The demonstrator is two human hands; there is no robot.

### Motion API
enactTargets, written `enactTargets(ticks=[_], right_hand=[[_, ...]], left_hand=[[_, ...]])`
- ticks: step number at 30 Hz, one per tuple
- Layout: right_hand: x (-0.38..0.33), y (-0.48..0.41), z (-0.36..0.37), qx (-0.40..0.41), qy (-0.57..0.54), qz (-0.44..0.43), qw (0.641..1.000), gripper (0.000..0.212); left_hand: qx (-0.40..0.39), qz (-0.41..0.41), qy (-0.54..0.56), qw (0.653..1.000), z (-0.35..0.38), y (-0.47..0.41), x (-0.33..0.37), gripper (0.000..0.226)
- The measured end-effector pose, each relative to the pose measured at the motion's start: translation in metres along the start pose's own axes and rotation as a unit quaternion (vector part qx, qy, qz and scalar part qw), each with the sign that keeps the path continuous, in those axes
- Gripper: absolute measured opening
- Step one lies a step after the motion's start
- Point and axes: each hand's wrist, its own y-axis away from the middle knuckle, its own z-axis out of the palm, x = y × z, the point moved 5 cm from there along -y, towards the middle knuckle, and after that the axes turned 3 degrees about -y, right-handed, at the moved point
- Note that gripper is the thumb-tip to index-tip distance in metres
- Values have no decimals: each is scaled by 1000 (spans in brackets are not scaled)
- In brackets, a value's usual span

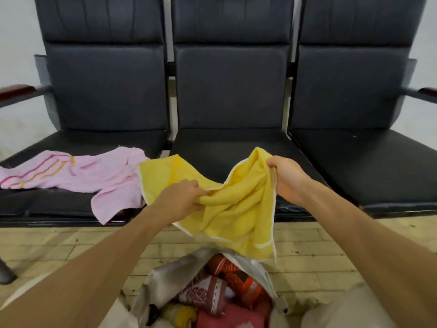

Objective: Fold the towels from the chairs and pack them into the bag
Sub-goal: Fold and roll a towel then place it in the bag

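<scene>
Left grip [183,197], right grip [287,179] hold yellow towel [238,209] between.

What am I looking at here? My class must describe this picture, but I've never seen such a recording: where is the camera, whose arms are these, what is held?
No machine here: the one picture comes from a camera worn on a person's head, looking forward and down, so the bare arms are the wearer's own. The left hand and right hand each grip the crumpled yellow towel, held up before three dark chairs. A pink towel lies unfolded on the left seat. Below, an open silver bag already holds red and patterned cloth.
</scene>
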Motion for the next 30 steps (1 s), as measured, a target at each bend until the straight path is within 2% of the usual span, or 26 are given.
enactTargets(ticks=[2,5,10,14,16,17,19,21,22,23,24,26,27,28,30], right_hand=[[-4,0,-5,-16,73,-34,997,34],[-8,-2,-15,-4,179,-73,981,32],[-2,-7,-40,38,194,-39,979,36],[0,-6,-55,79,186,-24,979,28],[3,-5,-62,109,161,-13,981,25],[4,-5,-64,126,147,-6,981,21],[7,-4,-70,151,103,16,983,15],[10,-6,-73,161,20,35,986,13],[11,-7,-73,161,-30,42,986,19],[11,-7,-71,160,-81,49,983,28],[13,-8,-70,160,-119,56,978,35],[17,-10,-69,169,-150,71,972,40],[21,-11,-69,172,-154,77,970,36],[23,-10,-68,173,-151,79,970,25],[27,-10,-66,182,-131,75,972,3]], left_hand=[[-20,-15,95,995,-11,-9,-5,21],[-71,6,178,981,-35,-18,-8,28],[-153,13,257,954,-64,-26,-1,21],[-187,4,247,951,-72,-36,4,18],[-152,-25,223,963,-79,-44,3,14],[-109,-50,209,971,-84,-48,2,13],[55,-126,226,964,-94,-58,-1,14],[209,-176,356,894,-93,-65,-2,21],[241,-168,439,849,-86,-72,1,24],[238,-148,494,823,-76,-80,5,29],[206,-125,509,826,-65,-86,12,37],[119,-90,448,882,-45,-90,24,52],[99,-83,408,904,-39,-88,25,54],[100,-89,383,914,-35,-85,22,50],[91,-140,339,926,-25,-77,13,29]])
